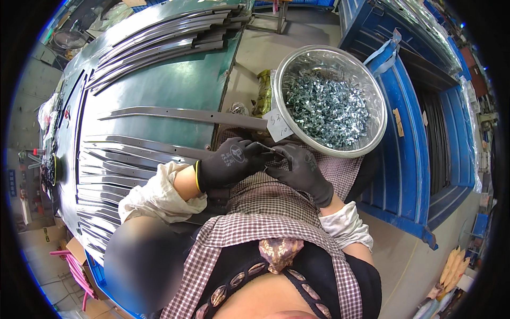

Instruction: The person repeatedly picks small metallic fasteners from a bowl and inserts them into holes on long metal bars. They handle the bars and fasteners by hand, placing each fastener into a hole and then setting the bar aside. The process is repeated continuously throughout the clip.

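Note:
Both of my hands wear black gloves and meet over my lap. My left hand point(229, 161) grips the near end of a long, thin dark metal strip point(138, 147) that runs left over the green table point(175, 85). My right hand point(302, 169) pinches a small metal clip point(267, 149) against that strip's end. Just beyond my hands, a shiny steel bowl point(374, 134) holds several small silvery clips point(324, 109). A white paper slip point(277, 125) leans at the bowl's near left edge.
Several curved dark metal strips point(159, 40) lie stacked at the table's far side, and more point(101, 183) lie on its near left. One strip point(186, 114) lies alone across the middle. A blue metal crate point(409, 159) stands at my right. A checked apron covers my lap.

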### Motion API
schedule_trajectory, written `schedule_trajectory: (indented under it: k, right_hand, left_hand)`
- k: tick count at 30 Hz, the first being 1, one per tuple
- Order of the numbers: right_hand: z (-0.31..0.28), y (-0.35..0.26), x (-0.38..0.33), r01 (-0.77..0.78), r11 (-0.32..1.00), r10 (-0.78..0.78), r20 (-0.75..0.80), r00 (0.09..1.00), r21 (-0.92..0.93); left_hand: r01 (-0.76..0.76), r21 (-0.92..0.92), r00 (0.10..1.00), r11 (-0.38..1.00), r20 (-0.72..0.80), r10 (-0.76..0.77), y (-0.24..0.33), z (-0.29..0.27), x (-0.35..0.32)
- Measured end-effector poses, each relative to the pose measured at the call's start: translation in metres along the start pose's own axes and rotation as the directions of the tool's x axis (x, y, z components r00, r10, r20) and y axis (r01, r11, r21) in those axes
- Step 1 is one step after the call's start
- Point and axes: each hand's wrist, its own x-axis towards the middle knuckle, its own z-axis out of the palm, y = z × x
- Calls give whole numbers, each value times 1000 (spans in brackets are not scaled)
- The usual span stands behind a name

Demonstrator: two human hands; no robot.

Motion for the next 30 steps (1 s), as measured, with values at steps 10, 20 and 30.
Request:
schedule_trajectory:
  k: [10,20,30]
  right_hand:
    - [6,36,20,76,988,-109,-258,960,-134]
    - [6,37,24,219,901,-288,-140,947,-374]
    - [28,51,30,158,975,-197,-277,940,-155]
  left_hand:
    - [305,-62,952,950,-15,-306,-69,-5,-10]
    - [266,-214,963,940,14,-269,-64,-3,-12]
    - [254,-167,967,953,11,-256,-64,-1,-9]
